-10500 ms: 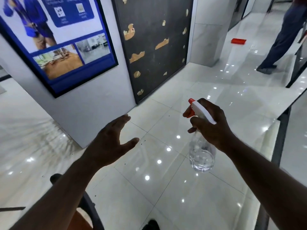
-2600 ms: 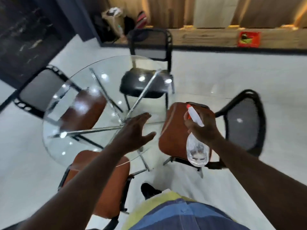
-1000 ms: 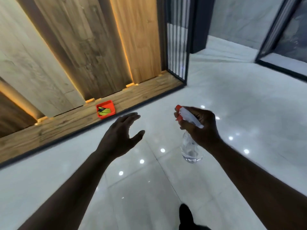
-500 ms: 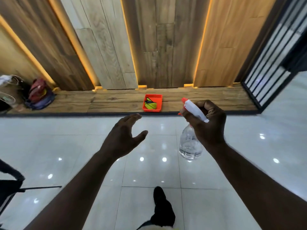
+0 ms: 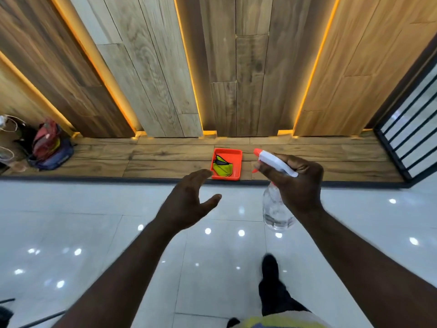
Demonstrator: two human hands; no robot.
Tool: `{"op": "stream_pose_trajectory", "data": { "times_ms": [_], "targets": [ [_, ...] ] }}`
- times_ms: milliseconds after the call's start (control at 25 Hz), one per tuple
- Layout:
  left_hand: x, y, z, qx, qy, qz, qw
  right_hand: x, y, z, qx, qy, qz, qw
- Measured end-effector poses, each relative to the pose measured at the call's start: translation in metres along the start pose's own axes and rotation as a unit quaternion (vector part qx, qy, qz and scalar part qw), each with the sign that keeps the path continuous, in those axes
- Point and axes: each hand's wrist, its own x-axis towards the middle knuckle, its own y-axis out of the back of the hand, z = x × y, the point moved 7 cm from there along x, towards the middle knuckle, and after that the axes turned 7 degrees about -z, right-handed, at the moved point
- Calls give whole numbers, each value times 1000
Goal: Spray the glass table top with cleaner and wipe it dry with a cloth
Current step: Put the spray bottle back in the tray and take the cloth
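At the far left, a red and blue backpack (image 5: 50,145) is leaning against the wood-panelled wall (image 5: 151,74), sitting on a low wooden ledge (image 5: 165,159) that is running along the wall's foot. Further along the ledge, an orange tray (image 5: 237,153) is lying flat, and a yellow-green cloth (image 5: 222,168) is sitting crumpled inside it. The left hand (image 5: 189,202) is hovering over the shiny white floor (image 5: 71,221) with fingers loosely spread and thumb out, holding nothing, its fingertips showing just beside the tray's near left corner. To its right, the right hand (image 5: 295,183) is gripping the spray bottle (image 5: 276,209), fingers curling round the neck under the white trigger head. The orange nozzle is pointing left and the clear body is hanging down below the hand. A dark shoe (image 5: 269,263) is stepping on the floor beneath. At the far right, a black barred partition (image 5: 409,129) is standing.
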Motion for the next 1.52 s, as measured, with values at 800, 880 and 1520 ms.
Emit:
{"op": "stream_pose_trajectory", "data": {
  "times_ms": [800, 880, 1520],
  "targets": [
    [427, -32, -257, -136, 188, -102, 967, 363, -213, 363, -131, -197, -156, 959],
    [454, -41, -284, -140, 194, -131, 962, 371, -239, 391, -137, -241, -157, 948],
    [652, -282, -502, -176, 275, -212, 921, 428, -407, 803, -246, -422, -156, 859]
  ]
}}
